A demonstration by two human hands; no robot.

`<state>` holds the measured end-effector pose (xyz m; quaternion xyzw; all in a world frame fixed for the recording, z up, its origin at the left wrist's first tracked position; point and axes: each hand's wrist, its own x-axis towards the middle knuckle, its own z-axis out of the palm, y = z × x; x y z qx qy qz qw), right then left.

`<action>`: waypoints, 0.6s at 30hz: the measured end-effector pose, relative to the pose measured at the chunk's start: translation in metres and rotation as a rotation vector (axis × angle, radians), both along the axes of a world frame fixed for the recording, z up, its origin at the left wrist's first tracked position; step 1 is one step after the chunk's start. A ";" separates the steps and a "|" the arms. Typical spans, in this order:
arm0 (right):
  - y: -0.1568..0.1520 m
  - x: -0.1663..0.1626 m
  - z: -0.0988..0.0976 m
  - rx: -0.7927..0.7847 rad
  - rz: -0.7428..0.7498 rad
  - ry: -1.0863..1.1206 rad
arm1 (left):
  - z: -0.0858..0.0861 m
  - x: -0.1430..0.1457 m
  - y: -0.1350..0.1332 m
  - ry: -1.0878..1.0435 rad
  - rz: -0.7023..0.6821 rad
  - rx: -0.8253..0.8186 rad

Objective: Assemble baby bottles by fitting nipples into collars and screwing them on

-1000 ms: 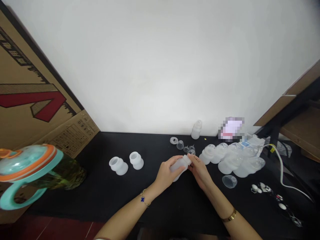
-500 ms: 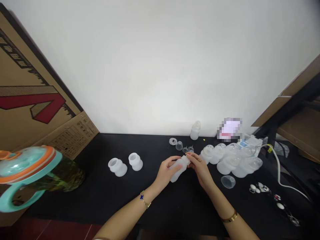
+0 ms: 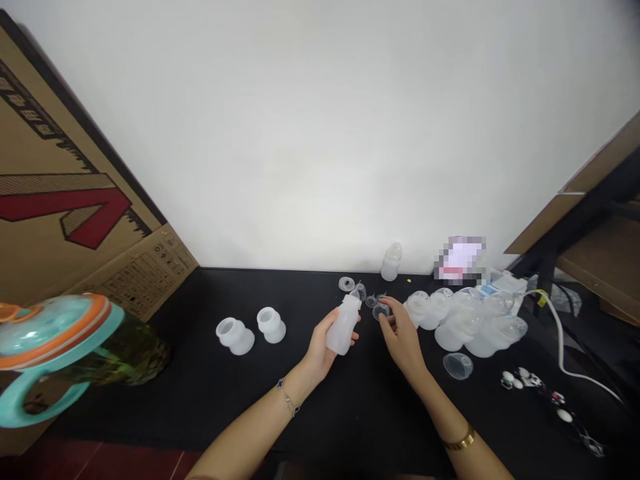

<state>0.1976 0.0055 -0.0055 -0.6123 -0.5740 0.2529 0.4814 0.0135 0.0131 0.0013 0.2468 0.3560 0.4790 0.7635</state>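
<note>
In my left hand (image 3: 323,343) is a small frosted white baby bottle (image 3: 342,328), tilted to the right, with a teat and collar on its top end. My right hand (image 3: 403,337) is to the right of it, thumb and index finger apart at the edge of a clear dome cap (image 3: 380,311) on the table. Whether they touch the cap I cannot tell. Just behind lie a white ring (image 3: 346,284) and clear teats (image 3: 371,301). Two bottles without tops, a left one (image 3: 236,335) and a right one (image 3: 271,325), stand to my left.
Several capped bottles (image 3: 455,327) cluster at the right, with a loose clear cap (image 3: 458,366) before them. Another capped bottle (image 3: 391,261) stands by the wall near a blurred phone (image 3: 460,260). A white cable (image 3: 560,340) runs down the right. A large jug (image 3: 100,340) and cardboard box (image 3: 65,180) occupy the left.
My right hand has let go of the bottle's top and moved to the clear cap. The left hand has brought the bottle slightly left and more upright.
</note>
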 end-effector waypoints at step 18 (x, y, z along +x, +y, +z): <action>0.001 -0.002 -0.015 -0.148 0.054 -0.448 | 0.000 -0.001 0.002 -0.120 0.033 -0.051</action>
